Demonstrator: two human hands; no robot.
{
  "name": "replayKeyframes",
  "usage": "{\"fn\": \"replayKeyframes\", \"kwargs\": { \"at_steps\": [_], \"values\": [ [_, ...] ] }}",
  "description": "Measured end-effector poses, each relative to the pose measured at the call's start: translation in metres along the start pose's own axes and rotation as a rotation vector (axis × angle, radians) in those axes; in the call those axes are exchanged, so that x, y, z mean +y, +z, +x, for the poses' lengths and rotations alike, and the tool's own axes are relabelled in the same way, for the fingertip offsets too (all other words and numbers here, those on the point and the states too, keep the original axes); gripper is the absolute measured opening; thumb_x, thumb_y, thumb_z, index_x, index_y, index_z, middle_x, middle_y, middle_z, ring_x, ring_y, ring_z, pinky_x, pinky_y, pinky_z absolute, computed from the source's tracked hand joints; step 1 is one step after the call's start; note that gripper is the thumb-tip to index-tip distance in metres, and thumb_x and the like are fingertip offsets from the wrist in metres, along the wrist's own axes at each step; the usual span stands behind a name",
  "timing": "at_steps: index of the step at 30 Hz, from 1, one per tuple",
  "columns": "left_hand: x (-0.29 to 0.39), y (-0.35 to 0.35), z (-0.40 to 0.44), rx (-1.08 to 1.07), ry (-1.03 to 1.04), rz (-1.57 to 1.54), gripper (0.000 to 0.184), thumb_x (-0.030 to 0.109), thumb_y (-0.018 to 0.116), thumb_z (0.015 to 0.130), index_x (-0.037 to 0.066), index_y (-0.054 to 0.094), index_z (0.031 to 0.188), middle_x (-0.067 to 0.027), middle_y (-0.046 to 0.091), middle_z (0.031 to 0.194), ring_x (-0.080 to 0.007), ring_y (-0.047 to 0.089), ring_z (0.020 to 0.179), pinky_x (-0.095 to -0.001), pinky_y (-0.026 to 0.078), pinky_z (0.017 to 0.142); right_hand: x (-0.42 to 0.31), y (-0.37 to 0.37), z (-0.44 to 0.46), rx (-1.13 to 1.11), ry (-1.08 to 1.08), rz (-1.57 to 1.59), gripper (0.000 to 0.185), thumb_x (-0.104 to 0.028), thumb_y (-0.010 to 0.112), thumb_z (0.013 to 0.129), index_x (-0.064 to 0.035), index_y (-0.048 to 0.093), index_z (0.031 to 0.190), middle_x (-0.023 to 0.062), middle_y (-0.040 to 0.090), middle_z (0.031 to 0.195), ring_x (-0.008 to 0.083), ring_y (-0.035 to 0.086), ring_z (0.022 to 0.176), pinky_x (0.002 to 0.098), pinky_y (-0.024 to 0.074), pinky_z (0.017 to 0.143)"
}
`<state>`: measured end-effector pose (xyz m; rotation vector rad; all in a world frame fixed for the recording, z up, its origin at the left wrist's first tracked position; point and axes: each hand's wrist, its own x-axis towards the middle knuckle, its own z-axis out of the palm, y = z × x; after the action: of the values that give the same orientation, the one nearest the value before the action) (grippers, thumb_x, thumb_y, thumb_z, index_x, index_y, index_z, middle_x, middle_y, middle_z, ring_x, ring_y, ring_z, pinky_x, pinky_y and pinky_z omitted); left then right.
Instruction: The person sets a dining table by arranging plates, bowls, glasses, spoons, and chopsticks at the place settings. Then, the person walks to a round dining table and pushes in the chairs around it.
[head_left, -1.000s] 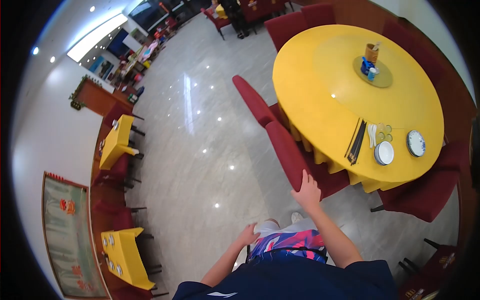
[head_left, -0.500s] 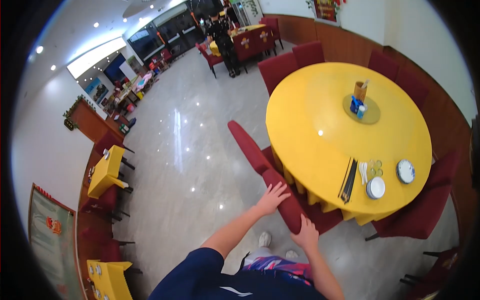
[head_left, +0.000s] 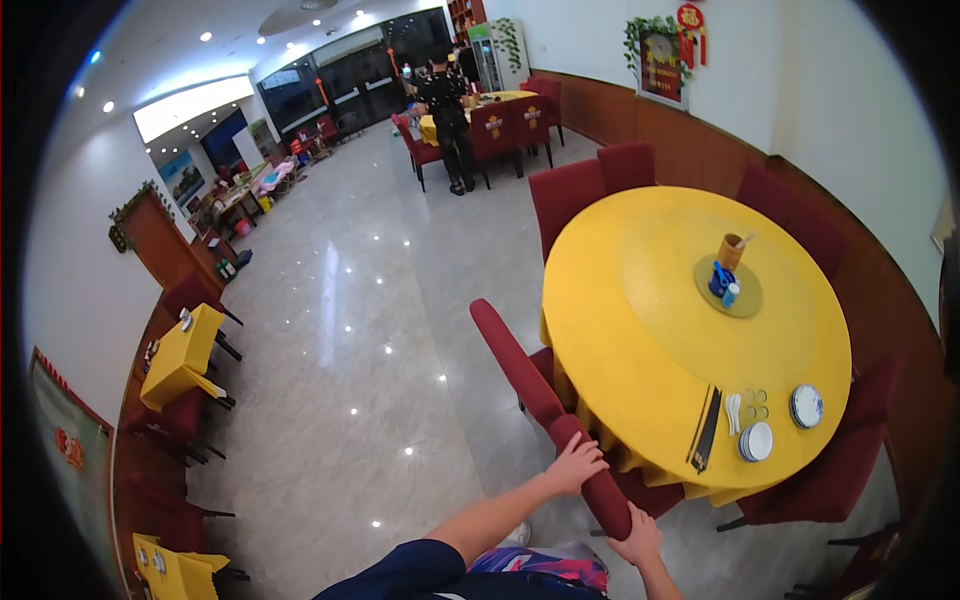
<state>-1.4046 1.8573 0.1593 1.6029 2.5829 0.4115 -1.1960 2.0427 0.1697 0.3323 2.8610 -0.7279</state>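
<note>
In the head view, a dark red upholstered chair (head_left: pixel 600 492) stands at the near left edge of a round table (head_left: pixel 640 330) covered in yellow cloth. My left hand (head_left: pixel 577 464) grips the top of its backrest from the left. At the near end of that backrest, my right hand (head_left: pixel 638 538) is wrapped round the corner. A second red chair (head_left: pixel 515 362) stands just beyond, its backrest close to the held one. Near the table's closest edge lie black chopsticks (head_left: pixel 708 430), white spoons (head_left: pixel 733 413), stacked bowls (head_left: pixel 756 442), small glasses (head_left: pixel 757 404) and stacked plates (head_left: pixel 806 407).
A bamboo holder (head_left: pixel 731 252) and a blue container (head_left: pixel 721 281) sit on the table's central disc. More red chairs (head_left: pixel 568 198) surround the table. A person (head_left: pixel 447 115) in black stands by a farther table. Small yellow-covered tables (head_left: pixel 185 355) line the left wall.
The view has tilted upward, so the table, chairs and my hands appear lower in the picture. Both hands stay on the same chair's backrest.
</note>
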Motion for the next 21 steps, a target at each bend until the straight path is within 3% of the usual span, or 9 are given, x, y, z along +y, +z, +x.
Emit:
{"fn": "replayKeyframes", "kwargs": {
  "at_steps": [7, 15, 21],
  "values": [
    [-0.016, -0.014, 0.003, -0.131, 0.106, -0.109, 0.069, 0.006, 0.074, 0.062, 0.018, 0.056, 0.128, -0.0071, 0.054, 0.127, -0.0279, 0.040, 0.136, -0.0558, 0.014, 0.120, -0.007, -0.003, -0.001, 0.004, 0.017, 0.100, 0.099, -0.042, 0.081, 0.057, -0.0097, 0.044, 0.142, 0.0161, 0.058, 0.129, 0.0331, 0.055, 0.121, 0.0443, 0.0469, 0.100],
    [-0.018, -0.018, 0.005, -0.160, 0.097, -0.101, 0.066, 0.010, 0.076, 0.062, 0.019, 0.060, 0.125, -0.0046, 0.057, 0.123, -0.0257, 0.044, 0.131, -0.0525, 0.017, 0.120, -0.011, -0.006, -0.003, -0.008, 0.037, 0.039, 0.097, -0.045, 0.080, 0.059, -0.0101, 0.045, 0.143, 0.0128, 0.059, 0.128, 0.0338, 0.056, 0.118, 0.0453, 0.0483, 0.097],
    [-0.017, -0.022, 0.007, -0.196, 0.105, -0.077, 0.067, 0.009, 0.076, 0.062, 0.020, 0.061, 0.126, -0.0046, 0.056, 0.123, -0.0258, 0.044, 0.131, -0.0521, 0.017, 0.120, -0.022, -0.017, -0.007, -0.027, 0.034, 0.027, 0.098, -0.047, 0.080, 0.058, -0.0099, 0.047, 0.141, 0.0156, 0.058, 0.132, 0.0344, 0.056, 0.122, 0.0452, 0.0472, 0.100]
  ]
}}
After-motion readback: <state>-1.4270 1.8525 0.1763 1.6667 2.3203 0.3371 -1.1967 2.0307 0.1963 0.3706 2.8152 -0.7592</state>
